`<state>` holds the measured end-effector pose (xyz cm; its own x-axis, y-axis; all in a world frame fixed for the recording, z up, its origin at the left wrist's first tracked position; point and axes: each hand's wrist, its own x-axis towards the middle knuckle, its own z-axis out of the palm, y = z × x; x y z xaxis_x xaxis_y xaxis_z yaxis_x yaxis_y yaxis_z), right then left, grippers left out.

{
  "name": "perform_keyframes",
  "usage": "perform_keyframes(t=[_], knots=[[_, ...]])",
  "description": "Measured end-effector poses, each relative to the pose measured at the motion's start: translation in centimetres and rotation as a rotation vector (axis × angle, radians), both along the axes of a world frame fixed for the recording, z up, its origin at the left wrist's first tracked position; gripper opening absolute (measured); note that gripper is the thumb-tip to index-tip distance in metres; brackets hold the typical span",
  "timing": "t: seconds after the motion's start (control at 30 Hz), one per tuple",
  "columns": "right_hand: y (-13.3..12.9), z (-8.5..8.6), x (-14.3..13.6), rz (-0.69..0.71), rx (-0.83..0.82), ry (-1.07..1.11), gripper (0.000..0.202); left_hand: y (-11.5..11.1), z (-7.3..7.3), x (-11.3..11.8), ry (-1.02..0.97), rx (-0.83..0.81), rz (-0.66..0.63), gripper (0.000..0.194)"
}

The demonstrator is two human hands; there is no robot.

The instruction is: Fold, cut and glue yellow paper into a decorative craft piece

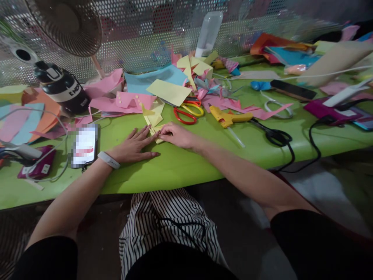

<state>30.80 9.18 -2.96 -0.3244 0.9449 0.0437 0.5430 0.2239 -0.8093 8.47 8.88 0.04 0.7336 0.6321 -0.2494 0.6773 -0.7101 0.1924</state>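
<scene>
My left hand (135, 146) lies flat on the green table with its fingers spread, the fingertips touching a folded yellow paper (152, 119). A white band circles that wrist. My right hand (175, 135) is closed in a pinch at the paper's near right edge, close to the left fingertips; the pinched part is mostly hidden by the fingers. Just behind the hands, red-handled scissors (185, 117) and a yellow handle (193, 110) lie beside a loose pale yellow sheet (169, 92).
A yellow glue gun (229, 118) and black scissors (276, 137) lie to the right. A phone (85, 146), a black bottle (65, 90) and a purple power strip (37, 161) are on the left. Colored paper scraps, a clear bottle (209, 33) and a fan (65, 23) stand behind.
</scene>
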Motion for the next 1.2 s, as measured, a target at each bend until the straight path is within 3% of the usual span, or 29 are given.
perform_keyframes(t=[0.33,0.7,0.87,1.2], knots=[[-0.6,0.2,-0.2,-0.036,0.01,0.022,0.017,-0.2,-1.2,0.2,-0.042,0.122,0.016,0.097],[-0.3,0.1,-0.2,-0.036,-0.002,0.026,0.019,-0.2,-0.8,0.6,0.003,0.112,0.015,0.095],[-0.2,0.2,-0.3,-0.049,0.065,-0.114,0.029,-0.3,-0.8,0.7,0.034,0.123,0.01,0.096],[-0.4,0.6,-0.5,-0.068,0.056,-0.161,0.023,-0.2,-0.8,0.5,0.031,0.131,0.004,0.093]])
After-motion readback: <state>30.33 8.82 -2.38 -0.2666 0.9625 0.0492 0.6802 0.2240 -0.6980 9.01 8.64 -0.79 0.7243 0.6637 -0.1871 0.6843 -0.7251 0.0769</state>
